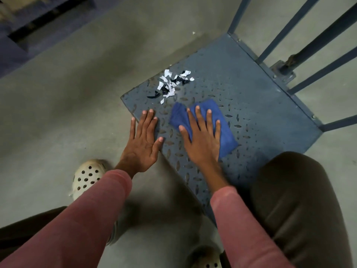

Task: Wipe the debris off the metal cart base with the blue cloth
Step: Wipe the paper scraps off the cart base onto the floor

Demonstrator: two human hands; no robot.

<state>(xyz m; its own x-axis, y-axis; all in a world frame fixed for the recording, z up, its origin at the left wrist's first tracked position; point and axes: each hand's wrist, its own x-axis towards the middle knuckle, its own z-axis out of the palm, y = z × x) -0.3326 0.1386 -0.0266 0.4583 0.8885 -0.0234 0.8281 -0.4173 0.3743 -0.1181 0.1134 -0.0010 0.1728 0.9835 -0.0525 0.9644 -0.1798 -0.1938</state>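
Blue-grey steel with a raised diamond tread made up the metal cart base point(241, 97), one flat plate sitting low on the grey concrete floor point(58, 113), its near-left corner pointing toward the person. One blue cloth point(224, 124), folded into a rough rectangle and a deeper blue than the plate, lay on the near half of the base. The right hand point(202, 140) lay flat on top of it, palm down, four fingers and thumb spread straight, pressing rather than gripping. The left hand point(144, 144) rested flat at the plate's left edge, fingers straight and close together, holding nothing.

One small heap of debris point(172, 84) sat just beyond the cloth near the far-left edge: torn white paper scraps mixed with black shards, too many and too overlapped to count. One stray white fleck point(193, 32) lay on the floor past the plate.

Five dark metal bars point(286, 29) rose from the right rim. Two pink sleeves point(92, 219) and two pale perforated clogs point(87, 176) were visible.
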